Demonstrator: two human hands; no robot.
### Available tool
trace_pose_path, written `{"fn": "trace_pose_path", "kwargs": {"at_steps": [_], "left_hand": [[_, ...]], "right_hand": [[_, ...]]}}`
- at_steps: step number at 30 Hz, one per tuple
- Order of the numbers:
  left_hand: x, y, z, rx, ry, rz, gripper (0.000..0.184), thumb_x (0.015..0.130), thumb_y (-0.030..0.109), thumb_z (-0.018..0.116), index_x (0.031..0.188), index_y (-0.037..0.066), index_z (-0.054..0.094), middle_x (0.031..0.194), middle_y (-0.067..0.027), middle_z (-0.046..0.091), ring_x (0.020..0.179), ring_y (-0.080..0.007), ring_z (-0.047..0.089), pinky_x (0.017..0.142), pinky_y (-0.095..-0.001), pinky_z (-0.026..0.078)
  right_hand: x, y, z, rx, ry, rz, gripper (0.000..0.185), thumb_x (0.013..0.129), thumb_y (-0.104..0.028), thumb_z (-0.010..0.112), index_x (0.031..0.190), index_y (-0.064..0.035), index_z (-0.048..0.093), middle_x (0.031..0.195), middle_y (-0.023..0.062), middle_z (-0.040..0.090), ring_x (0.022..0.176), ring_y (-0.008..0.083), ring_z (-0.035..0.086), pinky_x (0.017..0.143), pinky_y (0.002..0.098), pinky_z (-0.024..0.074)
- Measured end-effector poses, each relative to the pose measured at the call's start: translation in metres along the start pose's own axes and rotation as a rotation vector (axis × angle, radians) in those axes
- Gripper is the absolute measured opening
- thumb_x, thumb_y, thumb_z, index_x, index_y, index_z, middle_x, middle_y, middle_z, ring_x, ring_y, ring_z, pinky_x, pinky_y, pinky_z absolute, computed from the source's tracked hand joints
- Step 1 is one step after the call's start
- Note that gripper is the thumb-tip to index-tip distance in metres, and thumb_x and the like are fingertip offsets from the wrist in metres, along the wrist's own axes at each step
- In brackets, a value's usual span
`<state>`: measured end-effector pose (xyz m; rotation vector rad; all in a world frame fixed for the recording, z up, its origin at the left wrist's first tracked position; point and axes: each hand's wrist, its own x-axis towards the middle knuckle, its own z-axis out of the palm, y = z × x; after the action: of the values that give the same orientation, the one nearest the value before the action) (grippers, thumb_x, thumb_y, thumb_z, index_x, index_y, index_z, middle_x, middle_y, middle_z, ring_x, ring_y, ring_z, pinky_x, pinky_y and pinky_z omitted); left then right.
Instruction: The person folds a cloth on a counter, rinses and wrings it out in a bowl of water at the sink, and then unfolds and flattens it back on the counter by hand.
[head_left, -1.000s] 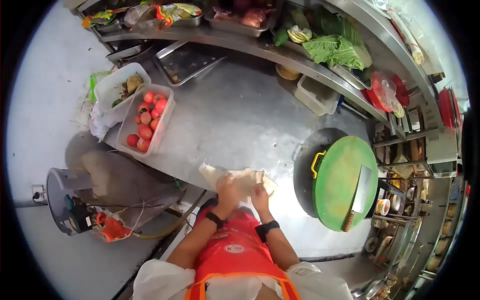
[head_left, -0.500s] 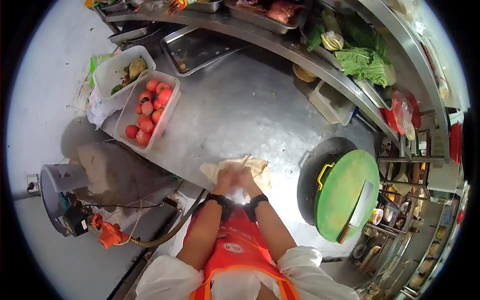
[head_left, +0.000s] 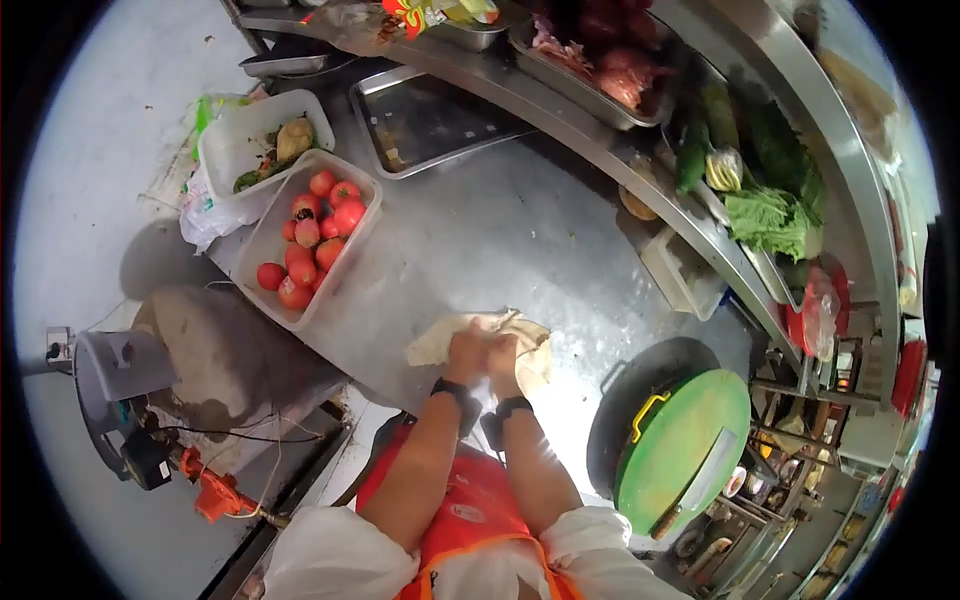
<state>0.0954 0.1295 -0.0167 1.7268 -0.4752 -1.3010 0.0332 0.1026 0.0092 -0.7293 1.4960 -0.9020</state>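
Note:
A beige cloth [head_left: 432, 343] lies bunched on the steel table, close to its front edge. My left hand [head_left: 466, 356] is closed on the middle of it. Right beside it, my right hand [head_left: 503, 364] also grips the cloth, the two hands touching or nearly so. Fingers of both are partly hidden by the hands' own backs. Cloth spreads out to the left and right of the hands.
To the left stand a clear tub [head_left: 357, 222] of tomatoes and a white tub [head_left: 222, 150] with scraps. A metal tray [head_left: 440, 115] lies behind. At right, a cleaver [head_left: 700, 475] rests on a green round chopping board [head_left: 650, 455]. A shelf [head_left: 590, 130] with meat and vegetables overhangs the back.
The camera view has shifted, so the surroundings appear moved. Both hands stay on the cloth and reach slightly farther from my body.

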Motion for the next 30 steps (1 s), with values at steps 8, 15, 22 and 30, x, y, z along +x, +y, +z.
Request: {"fn": "trace_pose_path", "kwargs": {"at_steps": [8, 15, 22, 30], "left_hand": [[0.064, -0.04, 0.022, 0.392, 0.067, 0.459, 0.058, 0.066, 0.02, 0.065, 0.109, -0.011, 0.041, 0.057, -0.0119, 0.052, 0.053, -0.0318, 0.054, 0.049, -0.0384, 0.041], [0.105, 0.06, 0.025, -0.006, -0.074, -0.118, 0.063, 0.089, 0.041, 0.034, 0.04, 0.002, 0.042, 0.039, -0.0082, 0.044, 0.036, -0.0204, 0.043, 0.043, -0.0365, 0.037], [0.153, 0.088, 0.037, 0.013, -0.056, -0.105, 0.051, 0.084, 0.038, 0.041, 0.049, 0.002, 0.049, 0.043, -0.0112, 0.047, 0.044, -0.0241, 0.051, 0.05, -0.0392, 0.039], [0.193, 0.089, 0.051, 0.241, -0.035, 0.185, 0.042, 0.084, 0.038, 0.039, 0.079, 0.001, 0.058, 0.087, -0.0165, 0.061, 0.08, -0.0329, 0.058, 0.071, -0.0435, 0.043]], "right_hand": [[0.049, -0.003, 0.003, -0.166, -0.172, 0.124, 0.014, 0.092, -0.019, 0.032, 0.085, -0.0091, 0.038, 0.073, 0.0049, 0.045, 0.058, 0.0147, 0.046, 0.05, 0.0263, 0.0419], [0.101, -0.01, 0.025, 0.176, -0.212, 0.055, 0.009, 0.087, -0.003, 0.037, 0.08, -0.0072, 0.034, 0.061, 0.0062, 0.044, 0.049, 0.015, 0.043, 0.043, 0.0273, 0.039], [0.163, -0.021, 0.039, 0.077, -0.316, -0.029, 0.017, 0.09, -0.01, 0.036, 0.073, -0.0096, 0.036, 0.057, 0.0039, 0.042, 0.047, 0.0139, 0.043, 0.042, 0.0266, 0.0379], [0.202, -0.041, 0.054, -0.037, -0.296, -0.089, 0.022, 0.089, -0.01, 0.035, 0.068, -0.0089, 0.04, 0.056, 0.0015, 0.043, 0.047, 0.0126, 0.042, 0.042, 0.0259, 0.0356]]}}
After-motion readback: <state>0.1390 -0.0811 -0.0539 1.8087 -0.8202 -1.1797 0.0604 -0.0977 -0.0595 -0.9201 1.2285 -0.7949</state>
